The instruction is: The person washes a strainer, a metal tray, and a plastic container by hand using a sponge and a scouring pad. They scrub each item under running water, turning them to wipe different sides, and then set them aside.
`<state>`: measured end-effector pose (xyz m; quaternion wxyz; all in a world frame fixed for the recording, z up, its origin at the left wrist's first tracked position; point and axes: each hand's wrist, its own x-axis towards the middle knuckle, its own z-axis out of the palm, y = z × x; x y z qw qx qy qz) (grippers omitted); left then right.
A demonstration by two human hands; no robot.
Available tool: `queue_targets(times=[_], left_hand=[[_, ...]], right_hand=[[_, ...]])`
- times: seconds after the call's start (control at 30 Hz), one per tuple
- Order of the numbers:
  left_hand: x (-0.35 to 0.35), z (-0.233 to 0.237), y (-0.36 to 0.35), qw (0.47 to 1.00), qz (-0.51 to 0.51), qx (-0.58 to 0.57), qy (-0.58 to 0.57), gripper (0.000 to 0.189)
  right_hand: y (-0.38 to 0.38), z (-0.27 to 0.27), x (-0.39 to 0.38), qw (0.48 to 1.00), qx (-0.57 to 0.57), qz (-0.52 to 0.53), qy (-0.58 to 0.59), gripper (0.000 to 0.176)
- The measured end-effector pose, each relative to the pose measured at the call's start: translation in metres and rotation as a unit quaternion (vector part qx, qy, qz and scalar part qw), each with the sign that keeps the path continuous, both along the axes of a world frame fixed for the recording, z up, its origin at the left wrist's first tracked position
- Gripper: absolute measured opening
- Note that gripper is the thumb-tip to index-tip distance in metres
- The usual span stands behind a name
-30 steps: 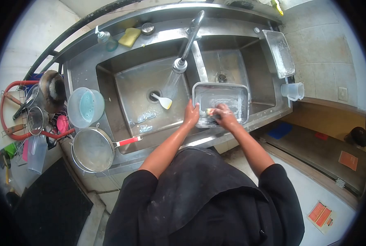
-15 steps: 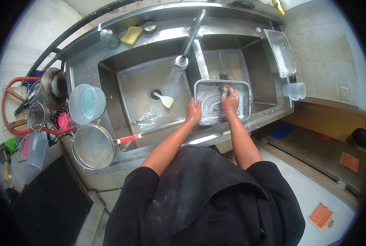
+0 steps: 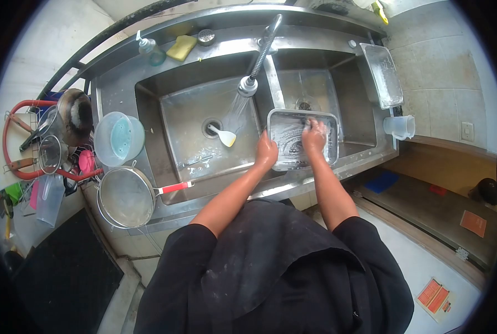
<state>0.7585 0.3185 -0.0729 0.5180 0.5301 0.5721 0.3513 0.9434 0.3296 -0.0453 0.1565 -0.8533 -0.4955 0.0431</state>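
A rectangular metal tray [image 3: 332, 157], smeared inside with white suds, is held over the near side of the right sink basin and the divider. My left hand [image 3: 267, 151] grips its left rim. Inside the tray, my right hand [image 3: 314, 138] presses its curled fingers against the soapy bottom. Whatever those fingers hold is hidden by the hand and foam. To the left of the tray, water runs from the spray faucet head [image 3: 247, 86] into the left basin. A white spatula with a yellowish edge [image 3: 225, 137] lies there by the drain.
A tub of bluish soapy water [image 3: 120, 139] and a strainer with a red handle [image 3: 127, 197] sit on the left ledge. Along the back are a soap bottle [image 3: 151, 51], a yellow sponge [image 3: 181, 48] and a round scrubber [image 3: 206, 37]. A clear pitcher [image 3: 400, 127] stands at right.
My right hand has shifted slightly within the tray, and the suds pattern has changed, with more dark bottom showing. My left hand stays on the left rim, its wrist turned a little.
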Motion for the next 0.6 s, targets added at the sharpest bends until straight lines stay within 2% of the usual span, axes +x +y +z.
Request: queue_targets(times=[0.07,0.1,0.13,0.17,0.2,0.37,0.43,0.47,0.53,0.6], left_hand=[[-0.002,0.012,0.001,1.000,0.005,0.014,0.009,0.048],[-0.004,0.014,0.003,1.000,0.003,0.016,0.007,0.048],[-0.006,0.016,0.005,1.000,-0.009,0.002,-0.001,0.049],[-0.008,0.016,0.005,1.000,-0.022,-0.014,-0.008,0.050],[-0.008,0.013,0.006,0.999,-0.036,-0.039,0.000,0.052],[-0.015,0.012,0.011,0.999,-0.031,-0.024,-0.004,0.052],[-0.014,0.002,0.012,0.999,-0.034,0.002,-0.019,0.054],[-0.013,-0.008,0.009,1.000,-0.015,-0.006,0.000,0.057],[-0.014,-0.003,0.009,1.000,0.004,-0.016,0.017,0.061],[-0.023,0.023,0.016,0.991,-0.055,-0.124,0.001,0.068]], right_hand=[[-0.001,-0.025,-0.022,0.985,0.102,0.098,-0.095,0.028],[0.003,-0.009,-0.034,0.981,0.068,0.179,-0.011,0.027],[0.007,-0.016,-0.047,0.971,0.110,0.213,-0.026,0.025],[0.016,0.009,-0.063,0.959,0.095,0.264,0.048,0.027],[0.020,0.011,-0.072,0.958,0.094,0.265,0.055,0.028],[0.021,0.024,-0.073,0.944,0.085,0.310,0.078,0.031],[0.009,0.034,-0.060,0.907,-0.003,0.420,0.034,0.031],[-0.005,0.028,-0.057,0.898,0.014,0.435,0.069,0.032],[-0.021,0.036,-0.053,0.894,0.000,0.443,0.066,0.032],[-0.018,0.034,-0.052,0.894,0.005,0.444,0.062,0.032]])
